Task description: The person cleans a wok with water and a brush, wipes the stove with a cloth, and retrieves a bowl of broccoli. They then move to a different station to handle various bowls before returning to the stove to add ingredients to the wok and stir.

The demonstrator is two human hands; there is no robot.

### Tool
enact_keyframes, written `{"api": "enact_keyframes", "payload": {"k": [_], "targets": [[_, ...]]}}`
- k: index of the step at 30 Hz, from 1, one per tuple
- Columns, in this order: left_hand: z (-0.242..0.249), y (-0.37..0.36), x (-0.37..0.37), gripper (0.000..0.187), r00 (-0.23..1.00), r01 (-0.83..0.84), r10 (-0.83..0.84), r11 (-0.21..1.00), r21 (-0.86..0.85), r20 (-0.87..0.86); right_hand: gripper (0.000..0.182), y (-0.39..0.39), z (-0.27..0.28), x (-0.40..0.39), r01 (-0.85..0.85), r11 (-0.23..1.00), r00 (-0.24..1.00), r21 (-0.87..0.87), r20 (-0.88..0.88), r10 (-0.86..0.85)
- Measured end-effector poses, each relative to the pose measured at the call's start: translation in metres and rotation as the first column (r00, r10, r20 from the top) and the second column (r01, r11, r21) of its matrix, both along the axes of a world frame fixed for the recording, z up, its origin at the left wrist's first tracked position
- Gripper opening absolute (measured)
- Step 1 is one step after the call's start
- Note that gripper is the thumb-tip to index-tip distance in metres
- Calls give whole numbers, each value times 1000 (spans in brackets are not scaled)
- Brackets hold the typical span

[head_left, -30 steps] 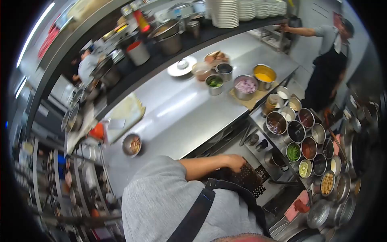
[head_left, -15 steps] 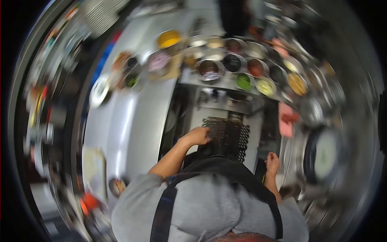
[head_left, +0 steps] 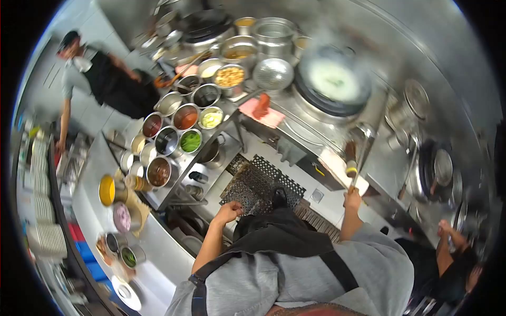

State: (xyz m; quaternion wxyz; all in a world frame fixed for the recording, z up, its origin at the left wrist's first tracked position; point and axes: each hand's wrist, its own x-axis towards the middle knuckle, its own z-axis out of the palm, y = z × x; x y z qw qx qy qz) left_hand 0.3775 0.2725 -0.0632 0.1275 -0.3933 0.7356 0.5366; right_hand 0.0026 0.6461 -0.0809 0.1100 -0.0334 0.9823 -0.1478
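Observation:
My left hand (head_left: 229, 212) is beside my apron over the floor mat, its fingers curled in and nothing visible in them. My right hand (head_left: 352, 198) is closed round the end of a long metal handle (head_left: 363, 154) at the stove's front edge. A brush-like tool (head_left: 351, 158) with a yellow band lies beside that handle. Just by my right hand is a white cloth (head_left: 337, 167) on the edge. Farther up, a large wok (head_left: 334, 84) holds steaming, whitish liquid.
Several metal pots of ingredients, one with green pieces (head_left: 190, 141), stand on the counter at left. A pink cloth (head_left: 262, 110) hangs by the stove. One person (head_left: 108, 79) stands at upper left; another's forearms (head_left: 448, 247) show at lower right. A perforated mat (head_left: 253, 187) covers the floor.
The view has swung right toward the stove. My right hand has moved from beside my body to the stove edge and taken hold of a handle. My left hand remains low, near my apron.

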Motion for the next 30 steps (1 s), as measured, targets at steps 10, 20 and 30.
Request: {"api": "enact_keyframes", "payload": {"k": [10,20,30], "targets": [[-97,-15,148,26,715,699,-631,637,-325,301,23,6,85,16,225,791,963,-568,9,-268],[-98,-10,55,25,875,479,-440,845,-237,201,45,-55,151,-150,-389,920,901,-49,-230,368],[-114,-16,-69,24,961,202,-186,978,-60,207,54,-134,166,-241,-184,913,974,-364,-190,121]]}}
